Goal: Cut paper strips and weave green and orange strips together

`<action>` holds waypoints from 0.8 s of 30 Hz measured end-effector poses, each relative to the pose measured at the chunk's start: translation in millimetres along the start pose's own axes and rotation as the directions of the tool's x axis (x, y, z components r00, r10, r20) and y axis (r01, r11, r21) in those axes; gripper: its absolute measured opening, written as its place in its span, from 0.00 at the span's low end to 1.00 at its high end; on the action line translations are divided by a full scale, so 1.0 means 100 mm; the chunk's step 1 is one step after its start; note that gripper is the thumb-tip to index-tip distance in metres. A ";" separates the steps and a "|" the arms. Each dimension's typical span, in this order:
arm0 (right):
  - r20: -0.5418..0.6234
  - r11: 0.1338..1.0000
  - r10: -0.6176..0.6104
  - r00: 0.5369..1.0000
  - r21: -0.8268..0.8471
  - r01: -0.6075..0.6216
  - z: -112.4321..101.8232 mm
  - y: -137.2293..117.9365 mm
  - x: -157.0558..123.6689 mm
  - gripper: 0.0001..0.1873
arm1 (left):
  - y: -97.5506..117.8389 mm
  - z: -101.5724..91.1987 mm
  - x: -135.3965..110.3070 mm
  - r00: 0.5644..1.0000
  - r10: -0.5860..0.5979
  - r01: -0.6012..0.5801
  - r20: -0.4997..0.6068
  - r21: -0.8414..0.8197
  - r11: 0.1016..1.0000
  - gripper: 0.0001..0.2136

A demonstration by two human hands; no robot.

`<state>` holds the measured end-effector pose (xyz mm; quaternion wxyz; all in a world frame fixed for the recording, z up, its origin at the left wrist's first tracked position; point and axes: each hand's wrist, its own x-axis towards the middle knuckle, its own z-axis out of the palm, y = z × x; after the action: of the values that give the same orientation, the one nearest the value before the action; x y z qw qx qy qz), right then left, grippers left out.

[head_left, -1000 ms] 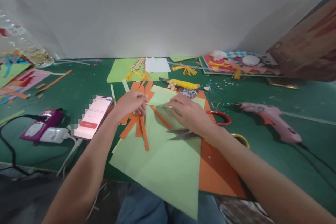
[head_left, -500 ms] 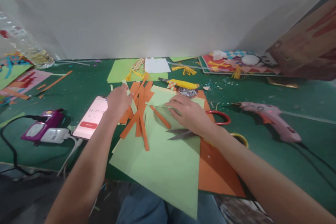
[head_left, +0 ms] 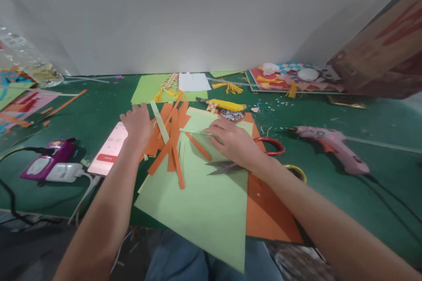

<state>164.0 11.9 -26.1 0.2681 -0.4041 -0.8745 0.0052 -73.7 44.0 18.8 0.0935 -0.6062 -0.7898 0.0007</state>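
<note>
My left hand hovers over the phone's top end with fingers apart and holds nothing. Just right of it, a pale green paper strip lies across a pile of orange paper strips. The fingers of my right hand pinch a narrow green strip, whose free end points left. Beneath that hand are scissors with one red and one yellow handle loop; the hand and forearm partly cover them. A large light green sheet lies under the strips, overlapping an orange sheet.
A lit phone and a purple power adapter with cables lie left. A pink glue gun rests right. A yellow-handled cutter, white paper and yellow tassels lie behind. A brown bag stands back right.
My left hand has let go of the pale green strip on the orange pile and moved left. The right hand keeps its pinch on the narrow strip. The view has shifted slightly.
</note>
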 end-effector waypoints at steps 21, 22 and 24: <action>-0.050 0.950 0.200 0.979 0.253 -0.182 -0.02 -0.03 0.06 0.10 | 0.24 0.00 0.03 0.997 -0.024 -0.079 -0.079 -0.997 -0.023 0.16; -0.034 0.918 0.243 0.969 0.331 -0.218 -0.04 -0.05 0.07 0.10 | 0.29 -0.02 -0.02 0.999 0.002 -0.050 -0.050 -0.994 -0.096 0.15; 0.041 0.818 0.324 0.945 0.490 -0.302 -0.08 -0.11 0.10 0.09 | 0.39 -0.06 -0.11 0.998 0.063 -0.005 -0.017 -0.982 -0.187 0.14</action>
<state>154.8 10.4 -12.3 0.3766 -0.4609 -0.7598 0.2615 -32.4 43.0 18.2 -0.4219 -0.4794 -0.4895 -0.5937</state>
